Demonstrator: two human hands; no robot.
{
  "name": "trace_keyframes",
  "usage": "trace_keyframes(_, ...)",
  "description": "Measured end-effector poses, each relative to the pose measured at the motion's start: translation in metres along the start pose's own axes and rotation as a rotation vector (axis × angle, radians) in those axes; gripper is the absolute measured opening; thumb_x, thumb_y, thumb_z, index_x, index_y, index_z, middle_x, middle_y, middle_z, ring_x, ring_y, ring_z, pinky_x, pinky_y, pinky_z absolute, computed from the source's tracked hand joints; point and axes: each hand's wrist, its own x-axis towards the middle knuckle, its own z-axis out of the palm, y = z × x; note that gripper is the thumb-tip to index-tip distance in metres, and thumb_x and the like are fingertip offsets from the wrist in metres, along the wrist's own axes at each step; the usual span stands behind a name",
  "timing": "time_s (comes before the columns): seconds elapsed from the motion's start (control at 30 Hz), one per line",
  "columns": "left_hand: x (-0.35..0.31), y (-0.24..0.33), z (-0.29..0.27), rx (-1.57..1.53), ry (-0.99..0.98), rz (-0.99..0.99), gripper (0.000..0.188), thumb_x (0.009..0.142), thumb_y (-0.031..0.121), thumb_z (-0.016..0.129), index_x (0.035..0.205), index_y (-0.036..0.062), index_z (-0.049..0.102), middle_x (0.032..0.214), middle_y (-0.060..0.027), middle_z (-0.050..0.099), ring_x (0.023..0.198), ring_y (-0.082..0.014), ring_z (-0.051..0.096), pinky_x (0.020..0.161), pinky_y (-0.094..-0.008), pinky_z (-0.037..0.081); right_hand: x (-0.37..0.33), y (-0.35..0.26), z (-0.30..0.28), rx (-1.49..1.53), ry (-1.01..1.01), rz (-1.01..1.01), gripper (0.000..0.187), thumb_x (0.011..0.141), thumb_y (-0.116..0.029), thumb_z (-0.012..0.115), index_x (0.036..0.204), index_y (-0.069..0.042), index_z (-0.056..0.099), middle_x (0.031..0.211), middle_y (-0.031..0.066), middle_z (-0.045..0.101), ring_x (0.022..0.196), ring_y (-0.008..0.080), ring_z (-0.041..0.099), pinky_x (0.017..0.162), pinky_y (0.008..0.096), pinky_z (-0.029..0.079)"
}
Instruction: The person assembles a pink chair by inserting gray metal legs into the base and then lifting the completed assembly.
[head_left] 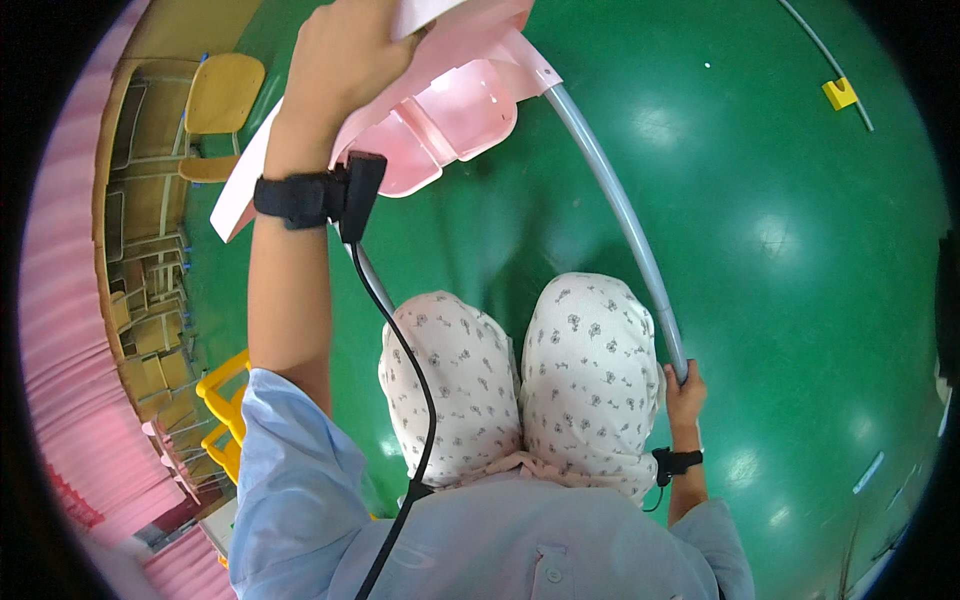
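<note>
Shirt [520,545]; right hand [685,395] grips apparently metal tube [623,215].

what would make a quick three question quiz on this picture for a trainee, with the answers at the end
1. Multiple choice: what does the right hand hold?
a) a wooden chair
b) a grey tube
c) a pink curtain

2. True or false: the left hand, at the pink piece, is lower in the picture than the right hand.

3. Fill in the colour: the block at the thin rod on the floor, upper right, is ____.

Key: 1. b; 2. false, it is higher; 3. yellow.
</note>
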Motion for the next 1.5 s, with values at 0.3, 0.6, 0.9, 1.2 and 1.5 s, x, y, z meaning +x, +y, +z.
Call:
trace_keyframes(0.3, 0.045, -0.04, -0.003, -0.148, -0.005, 0.053, 0.026, 0.07, 0.022, 0.059, 0.085, 0.0021, 0.053, 0.081, -0.0223, 0.058, 0.079, -0.0396, 0.054, 0.068, -0.0458, 0.043, 0.048, -0.044, -0.061, 0.281, -0.278, -0.139, 0.032, 0.08, -0.026, 0.062, 0.067, -0.002, 0.046, 0.047, 0.0038, 0.042, 0.038, 0.013, 0.037, 0.037, 0.0287, 0.028)
trace_keyframes(0.6, 0.043, -0.052, -0.003, -0.108, -0.041, 0.033, 0.028, 0.07, 0.023, 0.061, 0.086, 0.0026, 0.052, 0.079, -0.0215, 0.058, 0.078, -0.0392, 0.055, 0.067, -0.0461, 0.043, 0.095, -0.026, -0.064, 0.823, -0.996, 0.43, 0.031, 0.081, -0.029, 0.061, 0.069, -0.002, 0.05, 0.051, -0.0023, 0.039, 0.046, 0.0055, 0.035, 0.04, 0.0245, 0.028)
trace_keyframes(0.9, 0.03, -0.041, -0.001, -0.152, -0.019, 0.042, 0.025, 0.068, 0.019, 0.059, 0.086, 0.0029, 0.051, 0.078, -0.0216, 0.058, 0.078, -0.0396, 0.055, 0.068, -0.0469, 0.043, 0.117, -0.082, -0.014, 0.298, -0.359, -0.019, 0.038, 0.077, -0.031, 0.066, 0.067, 0.003, 0.053, 0.052, 0.0024, 0.038, 0.05, 0.0103, 0.035, 0.043, 0.0318, 0.03)
trace_keyframes(1.2, 0.029, -0.04, 0.003, -0.107, -0.022, 0.021, 0.026, 0.068, 0.019, 0.058, 0.087, 0.0026, 0.051, 0.078, -0.0219, 0.058, 0.077, -0.0394, 0.054, 0.067, -0.047, 0.043, 0.119, -0.079, -0.008, 0.257, -0.321, 0.004, 0.038, 0.076, -0.032, 0.067, 0.065, 0.003, 0.054, 0.049, 0.007, 0.042, 0.046, 0.012, 0.036, 0.043, 0.0312, 0.033)
trace_keyframes(1.5, 0.025, -0.038, 0.011, -0.066, -0.031, -0.027, 0.03, 0.065, 0.021, 0.06, 0.087, 0.0036, 0.049, 0.074, -0.0216, 0.058, 0.074, -0.0377, 0.056, 0.067, -0.0459, 0.043, 0.113, -0.08, 0.007, 0.14, -0.161, -0.022, 0.029, 0.074, -0.031, 0.067, 0.079, -0.003, 0.065, 0.054, 0.014, 0.053, 0.046, 0.0219, 0.049, 0.047, 0.0338, 0.039)
